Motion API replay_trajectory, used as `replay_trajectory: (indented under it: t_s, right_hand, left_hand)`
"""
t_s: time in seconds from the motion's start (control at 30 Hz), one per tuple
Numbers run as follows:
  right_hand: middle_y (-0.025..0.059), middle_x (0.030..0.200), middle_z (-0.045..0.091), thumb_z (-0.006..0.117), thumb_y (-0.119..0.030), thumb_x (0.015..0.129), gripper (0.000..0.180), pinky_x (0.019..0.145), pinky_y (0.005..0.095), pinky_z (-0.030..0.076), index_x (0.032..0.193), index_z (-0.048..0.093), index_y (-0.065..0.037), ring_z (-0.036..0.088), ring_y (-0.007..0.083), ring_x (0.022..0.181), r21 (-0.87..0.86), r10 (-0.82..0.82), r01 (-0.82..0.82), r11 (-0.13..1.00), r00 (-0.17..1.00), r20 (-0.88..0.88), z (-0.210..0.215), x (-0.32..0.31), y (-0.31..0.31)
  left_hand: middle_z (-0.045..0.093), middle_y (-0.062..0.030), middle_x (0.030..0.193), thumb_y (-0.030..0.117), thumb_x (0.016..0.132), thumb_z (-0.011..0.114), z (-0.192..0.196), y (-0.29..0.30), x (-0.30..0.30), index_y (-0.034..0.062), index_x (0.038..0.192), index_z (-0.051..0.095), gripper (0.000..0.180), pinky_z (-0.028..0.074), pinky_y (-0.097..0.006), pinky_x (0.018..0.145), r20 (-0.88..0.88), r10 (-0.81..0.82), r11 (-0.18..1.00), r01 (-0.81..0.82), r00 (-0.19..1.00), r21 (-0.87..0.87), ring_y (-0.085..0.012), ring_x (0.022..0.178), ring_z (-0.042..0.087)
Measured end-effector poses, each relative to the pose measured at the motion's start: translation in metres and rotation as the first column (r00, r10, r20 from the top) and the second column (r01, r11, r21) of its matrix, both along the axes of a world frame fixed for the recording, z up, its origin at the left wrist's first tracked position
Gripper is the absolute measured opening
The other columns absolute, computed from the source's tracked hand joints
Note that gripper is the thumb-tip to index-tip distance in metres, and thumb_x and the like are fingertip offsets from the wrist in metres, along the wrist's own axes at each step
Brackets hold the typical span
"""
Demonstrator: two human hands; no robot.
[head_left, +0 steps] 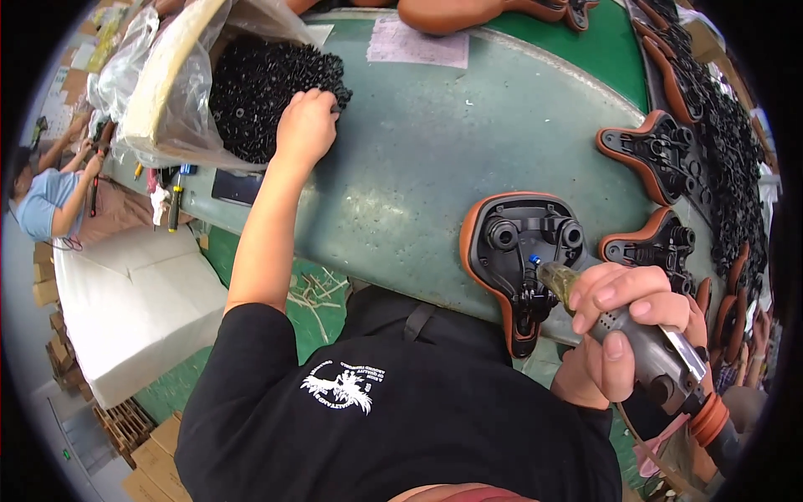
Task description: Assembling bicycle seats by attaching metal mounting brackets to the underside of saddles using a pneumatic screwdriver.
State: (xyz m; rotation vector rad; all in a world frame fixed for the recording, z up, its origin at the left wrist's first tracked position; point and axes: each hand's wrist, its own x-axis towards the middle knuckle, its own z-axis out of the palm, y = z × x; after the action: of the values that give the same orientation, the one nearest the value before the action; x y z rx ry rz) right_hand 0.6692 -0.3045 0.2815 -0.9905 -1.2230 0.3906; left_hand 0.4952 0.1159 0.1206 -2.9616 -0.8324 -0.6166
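Observation:
My left hand (pixel 307 125) reaches to the edge of a heap of small black parts (pixel 259 88) spilling from a tipped, plastic-lined box (pixel 159 92). Its fingers are curled together at the heap; what they pinch is hidden. In my right hand (pixel 631 309) is a grey power screwdriver (pixel 661 364), its nose wrapped in yellowish tape. The screwdriver points at a brown bicycle saddle (pixel 470 238) lying underside up at the bench's near edge. Black springs and a clamp show on the saddle. A small blue piece sits by the tool's tip; whether tip and saddle touch, I cannot tell.
More upturned saddles (pixel 640 151) line the right of the green bench (pixel 401 142), beside a long pile of black parts (pixel 728 142). A paper sheet (pixel 418 43) lies at the far side. Screwdrivers (pixel 176 205) hang at the left edge. Another person (pixel 54 201) works far left.

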Motion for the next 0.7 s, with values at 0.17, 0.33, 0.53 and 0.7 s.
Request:
replay_trajectory:
  t_s: [0.17, 0.33, 0.53, 0.7]
  right_hand:
    - [0.0227, 0.107, 0.066, 0.068, 0.002, 0.091, 0.032, 0.075, 0.0402, 0.059, 0.116, 0.050, -0.003, 0.066, 0.0227, 0.071, 0.071, -0.133, 0.134, 0.988, 0.991, -0.010, 0.000, -0.004, -0.029]
    - [0.0185, 0.103, 0.065, 0.070, -0.005, 0.092, 0.028, 0.068, 0.0400, 0.058, 0.112, 0.052, -0.004, 0.064, 0.0215, 0.066, 0.141, -0.185, 0.200, 0.970, 0.976, -0.113, 0.012, -0.007, -0.044]
    - [0.0233, 0.107, 0.068, 0.068, 0.003, 0.091, 0.030, 0.070, 0.0412, 0.063, 0.117, 0.053, -0.002, 0.068, 0.0221, 0.068, 0.366, -0.057, 0.113, 0.924, 0.985, -0.160, 0.017, -0.014, -0.038]
    - [0.0140, 0.103, 0.063, 0.066, -0.004, 0.092, 0.029, 0.064, 0.0358, 0.061, 0.114, 0.048, -0.007, 0.068, 0.0199, 0.062, 0.331, -0.035, 0.058, 0.942, 0.997, -0.073, 0.014, -0.009, -0.036]
  left_hand:
    - [0.065, -0.0156, 0.093, 0.010, 0.085, 0.076, 0.009, 0.016, -0.004, 0.0016, 0.087, 0.066, 0.014, 0.052, -0.050, 0.087, -0.088, -0.162, 0.984, 0.154, 0.983, -0.092, -0.0394, 0.097, 0.062]
    - [0.067, -0.0162, 0.111, 0.006, 0.087, 0.078, 0.016, -0.027, 0.002, -0.0001, 0.091, 0.064, 0.016, 0.053, -0.047, 0.088, 0.131, -0.315, 0.947, 0.321, 0.940, -0.026, -0.0385, 0.103, 0.064]
    - [0.072, -0.0142, 0.095, 0.013, 0.111, 0.060, 0.067, -0.220, 0.042, 0.0019, 0.122, 0.061, 0.016, 0.061, -0.037, 0.074, 0.642, 0.023, -0.402, 0.595, 0.766, -0.696, -0.0215, 0.083, 0.072]
    - [0.070, -0.0142, 0.104, 0.005, 0.105, 0.067, 0.063, -0.280, 0.050, -0.0046, 0.113, 0.072, 0.014, 0.057, -0.034, 0.074, 0.663, 0.180, -0.696, 0.571, 0.726, -0.435, -0.0218, 0.081, 0.070]
